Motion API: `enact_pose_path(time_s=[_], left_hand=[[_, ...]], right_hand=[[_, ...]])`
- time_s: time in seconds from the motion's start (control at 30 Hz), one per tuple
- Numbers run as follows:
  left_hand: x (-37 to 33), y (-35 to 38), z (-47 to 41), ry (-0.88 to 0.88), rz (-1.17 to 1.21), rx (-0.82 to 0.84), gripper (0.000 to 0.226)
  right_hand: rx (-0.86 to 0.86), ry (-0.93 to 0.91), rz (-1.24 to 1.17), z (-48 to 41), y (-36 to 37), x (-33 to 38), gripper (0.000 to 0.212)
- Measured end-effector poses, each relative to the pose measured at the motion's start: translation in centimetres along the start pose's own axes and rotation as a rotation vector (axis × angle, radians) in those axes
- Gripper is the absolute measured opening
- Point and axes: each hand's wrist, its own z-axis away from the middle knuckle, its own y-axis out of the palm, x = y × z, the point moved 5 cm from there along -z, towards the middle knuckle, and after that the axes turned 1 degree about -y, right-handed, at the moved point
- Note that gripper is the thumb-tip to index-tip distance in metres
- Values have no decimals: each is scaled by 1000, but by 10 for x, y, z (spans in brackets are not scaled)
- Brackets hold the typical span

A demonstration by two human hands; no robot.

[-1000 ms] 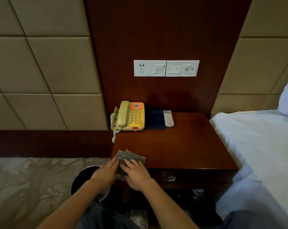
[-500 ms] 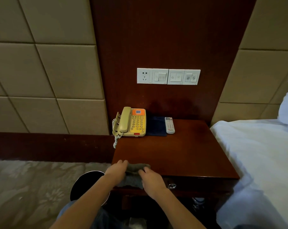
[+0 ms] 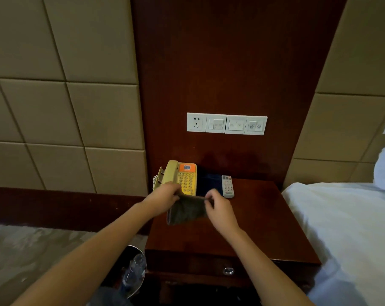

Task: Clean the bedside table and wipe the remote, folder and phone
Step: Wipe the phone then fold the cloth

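A grey cloth (image 3: 186, 209) hangs stretched between my hands above the dark wooden bedside table (image 3: 253, 228). My left hand (image 3: 163, 198) pinches its upper left edge and my right hand (image 3: 218, 208) pinches its upper right edge. Behind the cloth, at the back left of the table, stands a yellow phone (image 3: 182, 177) with an orange top and its handset on the cradle. A dark blue folder (image 3: 209, 184) lies right of the phone. A white remote (image 3: 227, 186) lies beside the folder.
A bed with white sheets (image 3: 346, 228) adjoins the table on the right. A dark bin (image 3: 132, 270) holding a plastic bottle stands on the carpet at the table's left front. A white socket and switch panel (image 3: 227, 124) sits on the wood wall. The table's drawer has a metal knob (image 3: 228, 270).
Both hands lifted the cloth from the table's front edge and carried it towards the phone, held up between them. The camera has moved closer to the table.
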Motion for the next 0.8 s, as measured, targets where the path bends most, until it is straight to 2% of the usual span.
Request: enact_pose_path(time_s=[0.17,0.27,0.37,0.43,0.6,0.7,0.8], left_hand=[[-32,-33,-2,125,5,-158,9],[-46,-53,-2,133,265,-224,5],[-59,-69,-2,90,569,-174,7],[-68,-77,-3,75,687,-156,4],[-88,-89,-7,105,797,-182,10],[-94,-90,-7,113,765,-147,16],[-94,-93,-4,97,765,-124,9]], right_hand=[[-127,-45,-60,-8,-48,11,6],[-200,-97,-105,-13,-77,21,9],[-233,-140,-143,-20,-102,34,11],[-240,-167,-91,-25,-115,44,15],[-152,-253,13,-31,-123,79,29],[-60,-265,69,-34,-115,92,24],[-58,-260,59,-37,-115,96,13]])
